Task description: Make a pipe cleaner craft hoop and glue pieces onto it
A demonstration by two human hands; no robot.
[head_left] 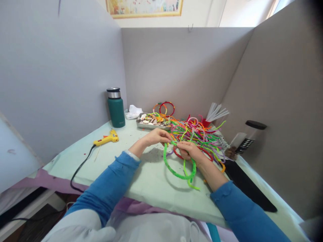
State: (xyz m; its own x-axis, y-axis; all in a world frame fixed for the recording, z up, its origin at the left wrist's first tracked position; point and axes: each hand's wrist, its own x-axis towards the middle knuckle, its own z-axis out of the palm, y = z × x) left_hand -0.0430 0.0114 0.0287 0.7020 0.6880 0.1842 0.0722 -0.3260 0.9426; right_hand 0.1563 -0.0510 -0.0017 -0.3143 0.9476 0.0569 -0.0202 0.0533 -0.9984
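Note:
A green fuzzy pipe-cleaner ring (176, 173) hangs between my two hands, over the front half of the table. My left hand (158, 136) pinches its upper edge from the left, fingers closed. From the right, my right hand (188, 149) grips the same top part, a short way from the left fingertips. A yellow-green pipe cleaner (189, 181) dangles by the ring, its lower end near the tabletop; whether it is joined to the ring I cannot tell. Just behind my hands spreads a heap of many-coloured pipe cleaners (199, 134).
A metal tray (153, 127) of shells stands behind, with a red ring (174, 107) leaning beyond it. Left are a green bottle (117, 111) and a yellow glue gun (107, 137) with its cord. White sticks (215, 112), a clear jar (248, 136) and a black slab (247, 185) lie right.

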